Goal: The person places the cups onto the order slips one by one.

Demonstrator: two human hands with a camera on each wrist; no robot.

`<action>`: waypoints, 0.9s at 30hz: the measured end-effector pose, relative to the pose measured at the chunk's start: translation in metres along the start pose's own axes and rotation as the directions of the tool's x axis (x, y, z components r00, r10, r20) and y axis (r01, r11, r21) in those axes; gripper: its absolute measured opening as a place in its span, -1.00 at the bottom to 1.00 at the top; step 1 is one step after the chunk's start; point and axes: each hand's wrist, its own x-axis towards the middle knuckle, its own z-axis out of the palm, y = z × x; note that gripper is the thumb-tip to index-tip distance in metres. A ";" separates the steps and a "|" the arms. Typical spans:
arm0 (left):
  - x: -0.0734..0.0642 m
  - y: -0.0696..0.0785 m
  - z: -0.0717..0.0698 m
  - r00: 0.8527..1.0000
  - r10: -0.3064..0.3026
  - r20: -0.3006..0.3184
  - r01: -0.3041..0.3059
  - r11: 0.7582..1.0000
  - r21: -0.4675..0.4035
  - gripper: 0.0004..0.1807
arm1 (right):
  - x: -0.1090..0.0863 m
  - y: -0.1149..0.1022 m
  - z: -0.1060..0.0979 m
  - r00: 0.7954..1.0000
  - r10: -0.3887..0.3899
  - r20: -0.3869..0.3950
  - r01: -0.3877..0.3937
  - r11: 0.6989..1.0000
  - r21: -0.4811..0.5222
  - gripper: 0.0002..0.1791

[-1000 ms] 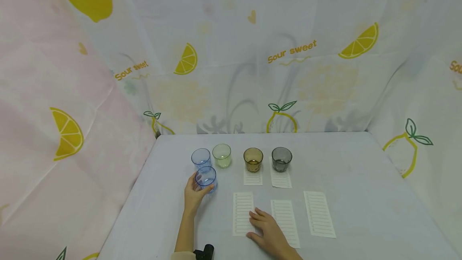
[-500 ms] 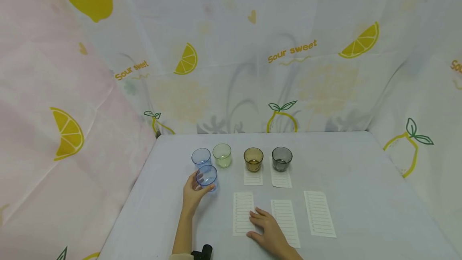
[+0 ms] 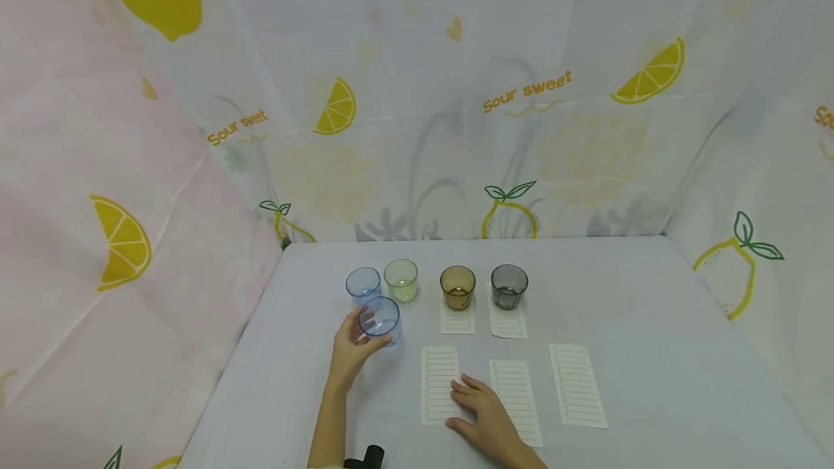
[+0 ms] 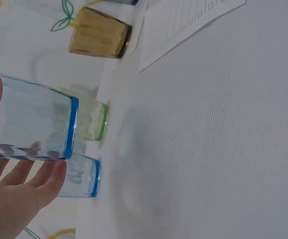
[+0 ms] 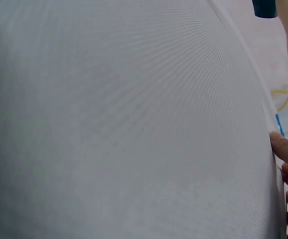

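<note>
My left hand (image 3: pixel 352 353) grips a clear blue glass (image 3: pixel 380 320), thumb on one side and fingers on the other. In the left wrist view the glass (image 4: pixel 32 119) is raised off the white table, its shadow falling on the cloth. Just behind it stand a second blue glass (image 3: pixel 360 284) and a pale green glass (image 3: pixel 400 281). My right hand (image 3: pixel 485 415) rests with loosely spread fingers, holding nothing. Its fingertips are at the right edge of a lined paper slip (image 3: pixel 438 386), and the hand partly covers another slip (image 3: pixel 517 404).
An amber glass (image 3: pixel 457 286) and a dark grey glass (image 3: pixel 509 286) stand farther right, each at the top of its own paper slip. One more slip (image 3: pixel 577 386) lies at the front right. A lemon-printed cloth (image 3: pixel 404 129) hangs behind the table.
My left hand has lifted the blue glass a little and carried it slightly to the right. The right hand and the other glasses have stayed where they were.
</note>
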 end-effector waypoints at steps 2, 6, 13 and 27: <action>-0.001 0.000 0.002 1.000 0.001 0.017 -0.001 1.000 -0.001 -0.16 | 0.000 0.000 0.000 1.000 -0.003 -0.002 0.003 1.000 -0.005 -0.52; -0.003 0.000 0.006 0.998 -0.004 0.055 0.004 1.000 -0.012 -0.16 | -0.001 0.001 0.001 1.000 -0.001 0.001 0.001 1.000 -0.005 -0.51; -0.008 0.004 0.016 0.992 0.012 0.128 -0.006 0.999 -0.049 -0.16 | -0.001 0.003 0.003 1.000 0.000 0.000 0.000 1.000 -0.004 -0.50; -0.012 -0.004 0.034 0.973 0.052 0.226 -0.035 0.996 -0.078 -0.15 | 0.001 0.003 0.001 1.000 0.015 0.020 -0.016 1.000 0.006 -0.50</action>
